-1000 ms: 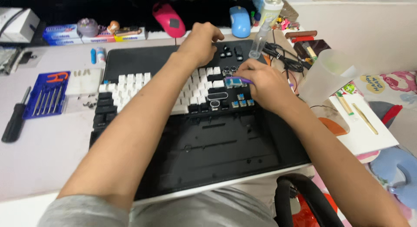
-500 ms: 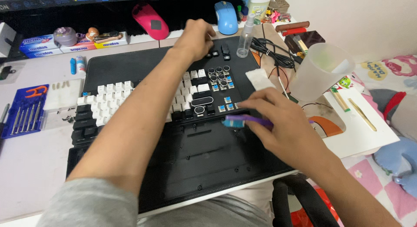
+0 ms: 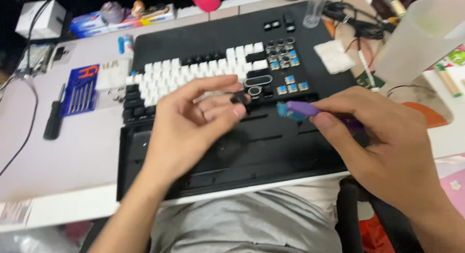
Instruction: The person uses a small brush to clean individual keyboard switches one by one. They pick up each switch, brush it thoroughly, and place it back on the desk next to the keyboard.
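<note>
The right hand point(image 3: 387, 146) is closed around a purple puller tool point(image 3: 310, 110), with a blue key switch point(image 3: 286, 111) caught at its tip. The left hand point(image 3: 193, 122), fingers loosely curled, pinches a small black piece point(image 3: 238, 97) just beside it. Both hover over the bare lower part of the black keyboard point(image 3: 218, 151) on the counter point(image 3: 72, 156). This looks like switch removal; the next move calls for freeing the switch from the puller.

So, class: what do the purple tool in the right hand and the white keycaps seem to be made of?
Purple tool: probably plastic, going by its smooth, even, slightly glossy colour. The blur leaves it open.
White keycaps: likely moulded matte plastic, uniform blocks with dull tops.
</note>
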